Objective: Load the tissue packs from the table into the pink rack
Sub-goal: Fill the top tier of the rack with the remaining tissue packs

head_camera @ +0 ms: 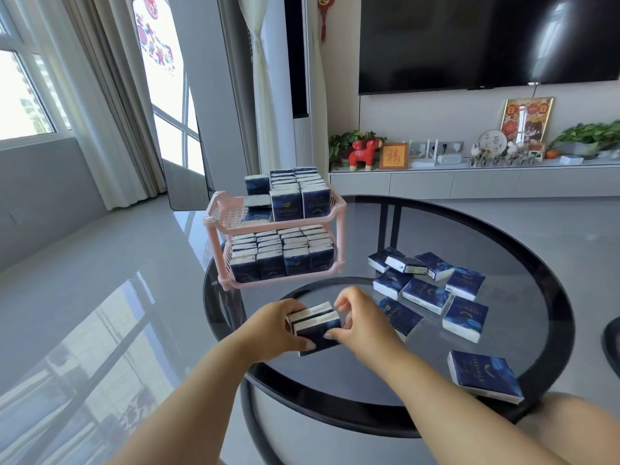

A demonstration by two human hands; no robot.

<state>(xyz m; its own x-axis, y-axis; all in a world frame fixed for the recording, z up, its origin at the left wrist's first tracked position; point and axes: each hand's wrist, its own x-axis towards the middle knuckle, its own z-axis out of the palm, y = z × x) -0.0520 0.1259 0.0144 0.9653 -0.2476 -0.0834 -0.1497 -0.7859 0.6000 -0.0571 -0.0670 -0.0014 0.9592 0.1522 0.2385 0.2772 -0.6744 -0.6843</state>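
A pink two-tier rack (214, 209) stands at the far left of the round glass table (523, 250). Its lower tier is packed with upright dark blue tissue packs (295, 260). The upper tier holds several more packs (298, 196), with room at its left side. Between my hands, above the table's near middle, is a small stack of tissue packs (317, 325). My left hand (271, 330) grips the stack from the left. My right hand (359, 320) pinches it from the right. Several loose tissue packs (426, 293) lie scattered to the right.
One more pack (483, 375) lies near the table's front right edge, above my knee (583, 427). Behind the table stands a low white TV cabinet (469, 182) with ornaments, and a television hangs above it. Glossy grey floor lies to the left.
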